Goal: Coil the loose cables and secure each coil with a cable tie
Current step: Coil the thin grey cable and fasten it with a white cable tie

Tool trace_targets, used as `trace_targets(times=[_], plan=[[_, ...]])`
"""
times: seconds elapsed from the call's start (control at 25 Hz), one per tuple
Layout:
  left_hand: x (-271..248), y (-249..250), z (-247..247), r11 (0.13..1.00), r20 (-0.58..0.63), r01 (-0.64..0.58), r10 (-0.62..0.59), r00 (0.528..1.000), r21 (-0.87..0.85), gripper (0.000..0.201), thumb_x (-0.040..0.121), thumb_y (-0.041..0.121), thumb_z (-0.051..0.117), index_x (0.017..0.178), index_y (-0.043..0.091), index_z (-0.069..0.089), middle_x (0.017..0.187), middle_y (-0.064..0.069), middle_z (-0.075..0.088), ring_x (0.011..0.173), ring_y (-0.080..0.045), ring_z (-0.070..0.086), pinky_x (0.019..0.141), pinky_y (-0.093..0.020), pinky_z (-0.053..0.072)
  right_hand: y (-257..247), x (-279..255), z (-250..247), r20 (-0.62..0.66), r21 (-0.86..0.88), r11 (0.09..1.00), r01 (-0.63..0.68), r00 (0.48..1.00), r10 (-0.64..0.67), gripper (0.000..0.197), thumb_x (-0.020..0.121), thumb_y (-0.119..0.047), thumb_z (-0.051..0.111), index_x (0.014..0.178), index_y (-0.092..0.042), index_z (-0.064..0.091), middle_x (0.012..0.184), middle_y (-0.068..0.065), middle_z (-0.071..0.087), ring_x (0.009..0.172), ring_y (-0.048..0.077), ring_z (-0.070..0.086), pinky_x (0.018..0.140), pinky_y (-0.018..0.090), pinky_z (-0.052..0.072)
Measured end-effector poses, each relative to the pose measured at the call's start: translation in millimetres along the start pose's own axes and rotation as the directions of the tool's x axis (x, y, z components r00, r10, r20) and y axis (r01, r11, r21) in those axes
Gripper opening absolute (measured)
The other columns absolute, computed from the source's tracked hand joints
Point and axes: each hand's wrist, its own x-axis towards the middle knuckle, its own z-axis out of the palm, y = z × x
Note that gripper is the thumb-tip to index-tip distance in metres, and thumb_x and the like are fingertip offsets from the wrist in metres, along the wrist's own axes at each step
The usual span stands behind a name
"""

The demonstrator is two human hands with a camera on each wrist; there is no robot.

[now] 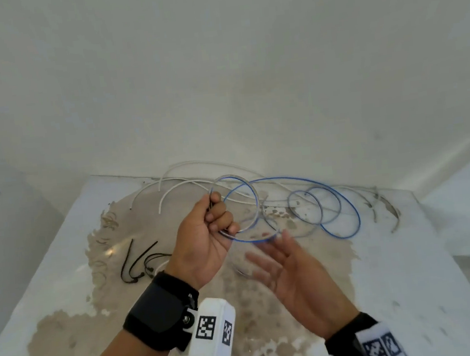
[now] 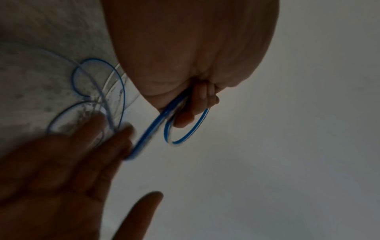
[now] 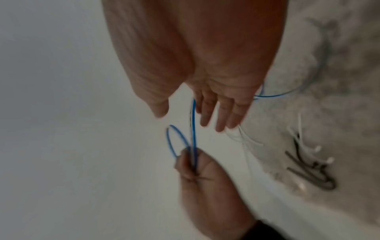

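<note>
My left hand (image 1: 213,219) is raised above the table and grips a coil of the blue-and-white cable (image 1: 242,203) in its curled fingers; the same grip shows in the left wrist view (image 2: 197,104) and the right wrist view (image 3: 193,164). The rest of the blue cable (image 1: 338,204) trails in loose loops over the table to the right. My right hand (image 1: 283,262) is open, palm up, just below the coil, blurred by motion, its fingers (image 3: 218,113) straight beside the cable. Black cable ties (image 1: 138,263) lie left of my left wrist.
White cables (image 1: 187,180) lie loose along the back of the worn white table (image 1: 413,289), near the wall. Grey cable ends (image 1: 384,205) curl at the back right. White and dark ties (image 3: 312,162) lie together in the right wrist view. The table edges fall away left and right.
</note>
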Motion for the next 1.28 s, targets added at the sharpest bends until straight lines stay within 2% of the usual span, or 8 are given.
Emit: trace_targets(times=[0.08,0.16,0.28,0.44,0.76,0.92,1.12,1.28], plan=[[-1.4,-6.2,-6.6,0.993,0.0,0.113,-0.113,0.994,0.023,0.026,0.104,0.023,0.036,0.084,0.016,0.05,0.056,0.009,0.031,0.046,-0.006,0.037,0.058,-0.025,0.051,-4.2,-2.9,4.1,-0.14,0.198,0.968,0.154,0.982,-0.128,0.031,0.089,-0.042,0.067,0.102,-0.014,0.065,0.102,0.004,0.072,0.096,0.021,0.072,0.087,0.036,0.052],[-3.1,-9.0,-11.5,0.98,-0.01,0.196,-0.195,0.981,0.034,0.022,0.101,0.023,0.04,0.084,0.014,0.051,0.056,0.008,0.032,0.049,-0.008,0.042,0.064,-0.027,0.055,-6.6,-4.9,9.6,-0.214,0.081,0.964,0.253,0.949,-0.231,0.02,0.1,-0.032,0.056,0.099,-0.013,0.062,0.081,0.001,0.066,0.077,0.017,0.069,0.08,0.035,0.054],[-5.1,-5.4,-14.6,0.962,-0.007,0.263,-0.264,0.965,0.068,0.009,0.09,0.021,0.048,0.083,0.015,0.05,0.055,0.009,0.029,0.043,-0.005,0.034,0.054,-0.025,0.05,-2.4,-1.7,15.7,-0.261,-0.232,0.925,0.299,0.897,-0.356,0.017,0.104,-0.024,0.054,0.104,-0.01,0.063,0.069,-0.001,0.059,0.064,0.013,0.063,0.065,0.029,0.055],[-5.5,4.6,-15.1,0.966,-0.039,0.244,-0.242,0.97,0.085,0.016,0.094,0.016,0.041,0.08,0.018,0.048,0.053,0.009,0.026,0.04,-0.005,0.028,0.048,-0.023,0.039,-3.1,0.5,14.1,-0.196,-0.371,0.87,0.325,0.888,-0.415,0.019,0.104,-0.018,0.054,0.114,-0.016,0.069,0.073,-0.004,0.059,0.071,0.013,0.067,0.063,0.029,0.055],[-1.3,22.0,-10.1,0.978,0.006,0.209,-0.209,0.978,0.016,0.016,0.093,0.015,0.039,0.082,0.016,0.05,0.059,0.009,0.03,0.044,-0.007,0.033,0.051,-0.024,0.044,-2.1,-6.5,12.5,-0.065,-0.398,0.86,0.319,0.926,-0.373,0.021,0.104,-0.017,0.052,0.113,-0.016,0.071,0.074,0.003,0.063,0.077,0.018,0.071,0.069,0.03,0.054],[-10.5,13.4,-7.2,0.94,0.007,0.306,-0.311,0.95,0.152,0.015,0.092,0.021,0.043,0.079,0.018,0.049,0.057,0.009,0.026,0.043,-0.006,0.027,0.048,-0.023,0.037,-5.6,-10.8,8.6,-0.099,-0.441,0.823,0.359,0.892,-0.442,0.026,0.104,-0.02,0.054,0.124,-0.022,0.069,0.082,-0.002,0.066,0.075,0.013,0.068,0.063,0.023,0.054],[-21.5,2.5,-3.7,0.9,0.001,0.325,-0.34,0.94,0.289,0.028,0.1,0.032,0.043,0.075,0.019,0.048,0.057,0.009,0.021,0.041,-0.005,0.024,0.049,-0.024,0.042,-10.0,-19.4,5.8,-0.09,-0.44,0.82,0.367,0.89,-0.446,0.026,0.102,-0.024,0.055,0.123,-0.027,0.07,0.105,-0.004,0.074,0.086,0.016,0.073,0.064,0.024,0.055],[-25.7,-0.1,-1.9,0.852,-0.027,0.323,-0.343,0.939,0.413,0.033,0.104,0.035,0.04,0.077,0.018,0.05,0.058,0.009,0.021,0.042,-0.005,0.022,0.049,-0.024,0.04,-9.7,-25.2,2.7,-0.021,-0.443,0.827,0.347,0.918,-0.396,0.024,0.104,-0.02,0.053,0.12,-0.024,0.07,0.09,0.002,0.073,0.084,0.017,0.073,0.063,0.026,0.055]])
